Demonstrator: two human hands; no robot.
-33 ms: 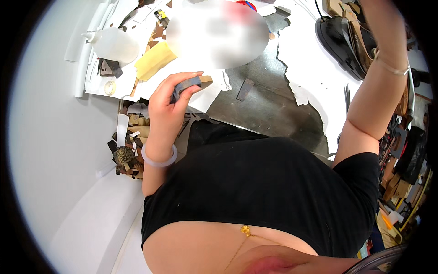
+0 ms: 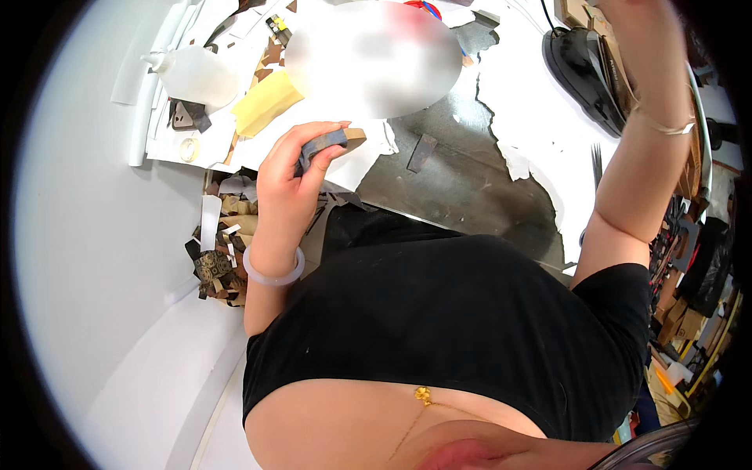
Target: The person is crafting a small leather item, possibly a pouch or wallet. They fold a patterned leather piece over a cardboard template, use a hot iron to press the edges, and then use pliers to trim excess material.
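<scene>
My left hand (image 2: 294, 160) is closed around a small flat block (image 2: 325, 142), blue-grey on one face and tan at its far end. The fingers lie along its top and the thumb presses from below. It is held over the front edge of the table. On the right my bare forearm (image 2: 654, 149) reaches up past the upper edge of the picture, so my right hand is cut off. Nearest to that arm is a black rounded device (image 2: 583, 78) with a cord.
A yellow folded cloth or pad (image 2: 266, 102) and a clear squeeze bottle (image 2: 196, 77) stand at the left. On the dark table plate (image 2: 439, 188) lies a small dark strip (image 2: 422, 153). A fork-like tool (image 2: 597, 164) lies at the right. Scraps (image 2: 227, 243) fill a container below the left edge.
My right forearm has shifted slightly to the left. My left hand and the block stay almost in place.
</scene>
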